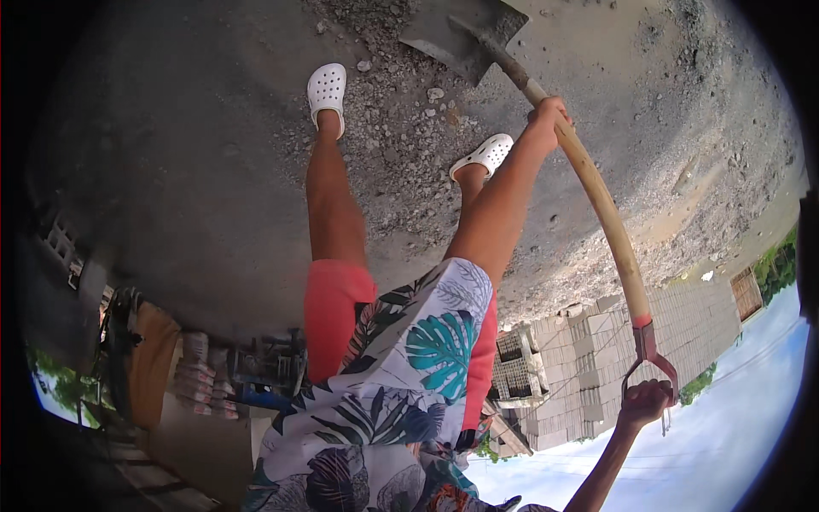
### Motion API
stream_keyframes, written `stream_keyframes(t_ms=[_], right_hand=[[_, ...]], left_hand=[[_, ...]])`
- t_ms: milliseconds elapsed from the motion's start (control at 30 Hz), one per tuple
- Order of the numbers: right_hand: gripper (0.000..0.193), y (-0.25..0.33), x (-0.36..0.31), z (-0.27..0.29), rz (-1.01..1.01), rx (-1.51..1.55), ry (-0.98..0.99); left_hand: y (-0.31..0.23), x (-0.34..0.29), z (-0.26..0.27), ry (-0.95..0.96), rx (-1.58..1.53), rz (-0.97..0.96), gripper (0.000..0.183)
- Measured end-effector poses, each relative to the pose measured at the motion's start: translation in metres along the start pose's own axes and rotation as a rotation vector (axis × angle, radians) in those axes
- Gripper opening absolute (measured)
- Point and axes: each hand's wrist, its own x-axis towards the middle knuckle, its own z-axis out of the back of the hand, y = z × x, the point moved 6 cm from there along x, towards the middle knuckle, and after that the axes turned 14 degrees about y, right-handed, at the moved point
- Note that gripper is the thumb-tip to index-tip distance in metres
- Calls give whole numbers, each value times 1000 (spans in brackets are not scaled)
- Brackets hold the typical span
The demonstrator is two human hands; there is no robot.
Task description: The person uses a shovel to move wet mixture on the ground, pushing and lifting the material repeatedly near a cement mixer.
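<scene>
Grip: left hand (553,113) closed round the shovel (604,194) shaft, right hand (648,401) round its handle (646,340)
Blade (465,41): far, by the gravel (388,119), no load visible
Gravel: loose between the clogs (327,88), ungathered

Grey dirt ground (213,171) carries loose gravel (397,162), white perforated clogs (327,90) and stacked grey blocks (610,358)
</scene>
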Motion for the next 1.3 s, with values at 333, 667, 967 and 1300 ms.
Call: stream_keyframes(t_ms=[333,667,967,1300], right_hand=[[7,-56,13,37,-108,87,4],[15,-163,-81,85,-157,242,-48],[12,-161,-195,274,-208,157,-428],[5,-137,-63,-5,-228,211,-277]], left_hand=[[16,3,61,-190,131,-166,11],[87,-46,92,44,49,-155,15],[323,-106,65,-45,137,290,24],[62,-18,100,71,128,133,14]])
